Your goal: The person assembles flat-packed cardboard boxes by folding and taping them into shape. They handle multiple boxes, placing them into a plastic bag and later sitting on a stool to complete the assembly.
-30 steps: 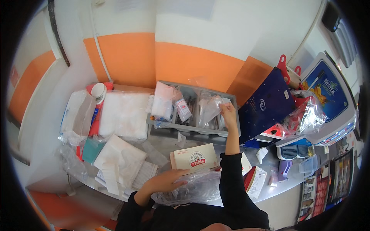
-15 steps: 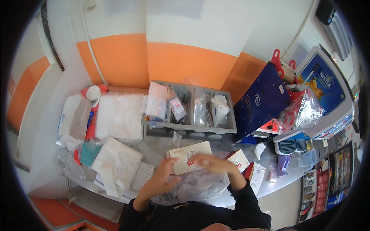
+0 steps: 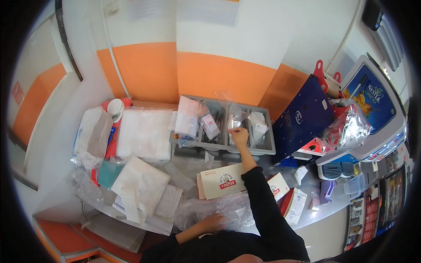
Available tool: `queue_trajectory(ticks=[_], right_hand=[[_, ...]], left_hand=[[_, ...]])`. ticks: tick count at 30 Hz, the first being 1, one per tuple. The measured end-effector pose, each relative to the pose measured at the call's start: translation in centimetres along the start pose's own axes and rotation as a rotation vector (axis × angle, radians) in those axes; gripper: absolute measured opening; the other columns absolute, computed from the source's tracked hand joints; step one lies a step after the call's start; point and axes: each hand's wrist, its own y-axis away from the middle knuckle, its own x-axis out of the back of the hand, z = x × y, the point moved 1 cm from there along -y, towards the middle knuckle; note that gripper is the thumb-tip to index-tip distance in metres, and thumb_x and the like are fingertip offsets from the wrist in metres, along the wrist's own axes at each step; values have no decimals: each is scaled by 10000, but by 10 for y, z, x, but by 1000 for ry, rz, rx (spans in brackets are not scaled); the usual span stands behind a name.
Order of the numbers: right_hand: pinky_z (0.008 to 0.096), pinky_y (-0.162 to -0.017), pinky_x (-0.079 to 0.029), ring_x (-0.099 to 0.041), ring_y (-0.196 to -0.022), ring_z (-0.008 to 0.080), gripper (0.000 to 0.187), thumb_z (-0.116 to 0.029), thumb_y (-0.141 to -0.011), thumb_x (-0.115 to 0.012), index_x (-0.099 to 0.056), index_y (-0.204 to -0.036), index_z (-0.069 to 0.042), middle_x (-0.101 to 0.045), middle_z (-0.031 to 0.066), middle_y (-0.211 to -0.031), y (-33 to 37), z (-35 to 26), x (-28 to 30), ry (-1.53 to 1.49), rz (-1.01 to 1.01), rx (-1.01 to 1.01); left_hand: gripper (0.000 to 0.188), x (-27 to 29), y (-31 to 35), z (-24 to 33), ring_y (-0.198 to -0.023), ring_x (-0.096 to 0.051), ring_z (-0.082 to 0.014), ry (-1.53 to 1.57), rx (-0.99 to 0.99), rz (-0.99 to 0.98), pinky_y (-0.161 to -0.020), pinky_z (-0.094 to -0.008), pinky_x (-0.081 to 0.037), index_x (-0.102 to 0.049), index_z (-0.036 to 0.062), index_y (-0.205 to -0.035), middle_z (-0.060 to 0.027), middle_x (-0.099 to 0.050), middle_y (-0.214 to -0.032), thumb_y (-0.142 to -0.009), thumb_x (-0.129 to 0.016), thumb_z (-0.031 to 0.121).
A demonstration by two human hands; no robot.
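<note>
My right hand point(image 3: 239, 136) reaches into a grey divided tray point(image 3: 263, 150) at the back of the counter. Its fingers pinch together at the compartment with clear plastic sleeves point(image 3: 235, 115); what they hold is too small to make out. Low at the front, my left hand point(image 3: 212, 223) lies by a heap of clear plastic bags point(image 3: 197, 210), fingers drawn together and partly hidden. Between the hands, a flat cream carton with a red print point(image 3: 226, 179) lies on the metal counter, with the right forearm over its right end.
White plastic-wrapped stacks point(image 3: 144, 133) and a small white scale point(image 3: 115, 108) stand at the left. Right of my forearm lie a smaller box point(image 3: 278, 186) and a paper slip point(image 3: 296, 206). A blue panel point(image 3: 302, 116) and a drink dispenser point(image 3: 372, 101) rise at the right.
My right hand has left the carton and reached forward into the tray. My left hand has moved from the carton's left end back toward my body, onto the plastic bags.
</note>
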Motion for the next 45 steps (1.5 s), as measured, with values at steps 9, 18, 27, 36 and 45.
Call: queue_trajectory(ticks=[9,18,27,36,45], right_hand=[[281,-500,-434,-557,-499,129,255,-227,-723,-782,-680,-693,5,-623,63,-562,-9,3,59,-73,-83,99],[281,-623,-426,-547,-661,164,172,-143,-865,-622,-597,-859,27,-557,107,-705,105,-132,166,-192,122,421],[465,-886,-431,-553,-1030,370,505,-241,-795,-671,-503,-1213,-11,-574,178,-1124,311,-56,198,154,-1044,497],[503,-1089,-222,-348,-1233,428,1190,-289,-492,-841,-167,-1464,-155,-328,261,-1326,172,-86,142,718,-872,980],[469,-973,-339,-403,-1103,414,1265,-325,-410,-876,-183,-1458,-175,-389,211,-1139,139,-95,134,488,-960,823]], left_hand=[[246,21,-4,27,-985,-567,-279,-431,-17,359,-811,-399,-459,-578,70,-1027,-104,-585,-1056,-797,-551,155],[234,35,39,42,-877,-616,-331,73,316,207,-750,-422,-480,-559,39,-1012,-145,-628,-918,-859,-541,215],[492,65,89,92,-1098,-455,-452,-45,259,688,-904,-467,-399,-315,-18,-1244,-286,-424,-1190,-794,-484,90],[359,46,67,109,-1242,-314,-453,-389,457,849,-1026,-560,-253,-553,68,-1080,-243,-375,-1292,-721,-562,71],[439,18,91,66,-1265,-275,-486,-379,684,1041,-1022,-542,-303,-609,135,-1139,-264,-191,-1439,-707,-652,75]])
